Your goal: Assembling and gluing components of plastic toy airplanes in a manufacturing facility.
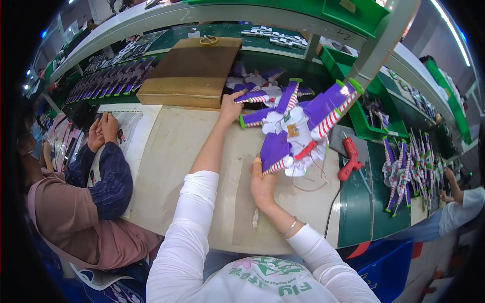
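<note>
Purple-and-white winged plastic toy pieces (275, 121), overlapping too closely to count, sit over the far right of one beige worktop (177, 126), between one brown box (187, 76) and a green plastic bin (366, 130). Two hands are at them: the left hand (231, 108) pinches one purple wing, the right hand (263, 187) grips another between thumb and fingers. One red glue gun (351, 156) lies right of them, and one small yellow ring (208, 41) on the box.

Room over the worktop (235, 146) between the forearms (208, 151), winged toy parts (323, 111) (broadly spread) blocking ahead, glue gun (349, 156) at right.
</note>
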The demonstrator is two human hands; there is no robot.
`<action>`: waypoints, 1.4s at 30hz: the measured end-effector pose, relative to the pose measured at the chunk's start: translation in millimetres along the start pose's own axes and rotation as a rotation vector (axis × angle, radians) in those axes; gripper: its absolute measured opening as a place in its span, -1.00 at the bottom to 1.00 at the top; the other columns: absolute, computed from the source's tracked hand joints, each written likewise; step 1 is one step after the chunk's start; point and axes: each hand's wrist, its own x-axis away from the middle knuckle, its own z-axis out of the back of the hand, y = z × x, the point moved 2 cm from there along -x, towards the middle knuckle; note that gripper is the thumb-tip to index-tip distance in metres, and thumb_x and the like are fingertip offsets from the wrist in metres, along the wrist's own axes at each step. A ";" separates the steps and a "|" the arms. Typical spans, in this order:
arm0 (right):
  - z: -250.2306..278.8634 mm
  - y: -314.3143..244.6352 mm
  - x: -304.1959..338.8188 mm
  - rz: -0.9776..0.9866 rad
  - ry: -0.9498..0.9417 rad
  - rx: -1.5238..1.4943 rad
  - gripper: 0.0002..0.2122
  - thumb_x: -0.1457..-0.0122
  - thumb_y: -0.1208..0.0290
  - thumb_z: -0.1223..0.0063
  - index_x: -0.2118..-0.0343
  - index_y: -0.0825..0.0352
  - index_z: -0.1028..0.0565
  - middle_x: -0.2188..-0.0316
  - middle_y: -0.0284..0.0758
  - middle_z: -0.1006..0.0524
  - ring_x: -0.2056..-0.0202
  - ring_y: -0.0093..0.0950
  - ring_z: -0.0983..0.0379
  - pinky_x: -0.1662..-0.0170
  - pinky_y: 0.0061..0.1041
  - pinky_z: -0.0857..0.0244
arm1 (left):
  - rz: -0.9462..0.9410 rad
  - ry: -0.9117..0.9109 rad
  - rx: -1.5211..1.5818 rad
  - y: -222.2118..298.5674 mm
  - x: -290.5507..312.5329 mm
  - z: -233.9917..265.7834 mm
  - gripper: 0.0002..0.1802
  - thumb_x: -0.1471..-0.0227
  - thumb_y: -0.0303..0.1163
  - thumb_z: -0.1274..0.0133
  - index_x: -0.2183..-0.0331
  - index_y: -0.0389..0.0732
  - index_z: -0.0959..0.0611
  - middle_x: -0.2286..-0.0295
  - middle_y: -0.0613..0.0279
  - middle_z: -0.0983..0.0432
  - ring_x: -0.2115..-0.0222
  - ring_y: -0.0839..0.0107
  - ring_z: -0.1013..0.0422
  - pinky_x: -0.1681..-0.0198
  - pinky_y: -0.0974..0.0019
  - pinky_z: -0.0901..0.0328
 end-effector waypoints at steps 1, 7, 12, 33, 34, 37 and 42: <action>5.5 1.8 12.9 -0.013 0.034 0.017 -0.92 -0.22 0.51 0.01 0.30 0.41 -0.41 0.51 -0.40 -0.45 0.53 -0.61 -0.39 0.44 -0.55 -0.32 | -0.048 -0.054 0.029 6.2 4.3 1.8 -0.46 0.18 -0.57 -0.13 0.04 -0.14 -0.62 0.23 -0.02 -0.35 0.21 0.12 -0.39 0.11 0.23 -0.29; 39.6 -25.5 69.9 -0.309 -0.001 -0.228 -0.84 -0.26 0.43 -0.01 0.22 0.43 -0.47 0.38 -0.37 -0.53 0.37 -0.57 -0.48 0.24 -0.54 -0.37 | -0.032 -0.311 0.093 16.4 34.1 26.0 -0.40 0.23 -0.60 -0.12 0.04 0.02 -0.64 0.29 0.08 -0.30 0.22 0.18 -0.35 0.09 0.30 -0.28; 61.9 -47.0 110.6 -0.533 -0.105 -0.614 -0.76 -0.27 0.42 0.00 0.04 0.37 -0.43 0.12 -0.35 -0.49 0.13 -0.50 -0.43 0.04 -0.45 -0.29 | -0.149 -0.428 0.082 21.6 48.8 51.7 -0.49 0.22 -0.62 -0.12 0.10 -0.22 -0.64 0.29 0.10 -0.37 0.22 0.21 -0.36 0.12 0.31 -0.28; 41.2 -40.3 141.5 -1.252 -0.812 -1.266 -0.64 -0.28 0.34 0.02 -0.11 0.27 -0.30 -0.13 -0.35 -0.33 -0.22 -0.42 -0.14 -0.34 -0.10 0.08 | -0.266 -0.634 -0.339 87.5 13.1 95.3 -0.50 0.08 -0.31 -0.20 0.02 -0.11 -0.61 0.26 -0.01 -0.60 0.25 0.21 -0.53 0.11 0.20 -0.37; 42.9 -40.4 139.5 -1.234 -0.835 -1.247 -0.64 -0.28 0.34 0.01 -0.11 0.24 -0.31 -0.13 -0.40 -0.33 -0.22 -0.46 -0.14 -0.34 -0.11 0.09 | -0.386 -0.560 -0.609 90.9 4.8 77.1 -0.25 0.19 -0.40 -0.21 -0.13 -0.02 -0.45 0.12 -0.12 -0.51 0.05 0.11 -0.44 -0.09 0.16 -0.23; 47.7 -44.5 142.7 -1.225 -0.842 -1.225 -0.68 -0.32 0.32 0.10 -0.09 0.29 -0.31 -0.12 -0.32 -0.33 -0.25 -0.37 -0.11 -0.37 -0.17 0.12 | -0.577 -0.521 -1.373 66.3 -11.8 37.6 0.16 0.19 -0.39 -0.18 -0.32 0.11 0.16 -0.10 -0.24 -0.25 -0.21 -0.06 -0.07 -0.30 -0.14 0.25; 54.9 -40.0 142.2 -1.232 -0.970 -1.257 -0.79 -0.33 0.28 0.11 0.08 0.26 -0.39 0.08 -0.49 -0.38 -0.19 -0.52 -0.15 -0.39 -0.24 0.16 | -0.379 -0.652 -1.077 49.2 -37.1 22.7 0.04 0.05 -0.30 -0.09 -0.31 0.09 0.17 -0.04 -0.19 -0.32 -0.13 -0.06 -0.21 -0.29 -0.22 0.25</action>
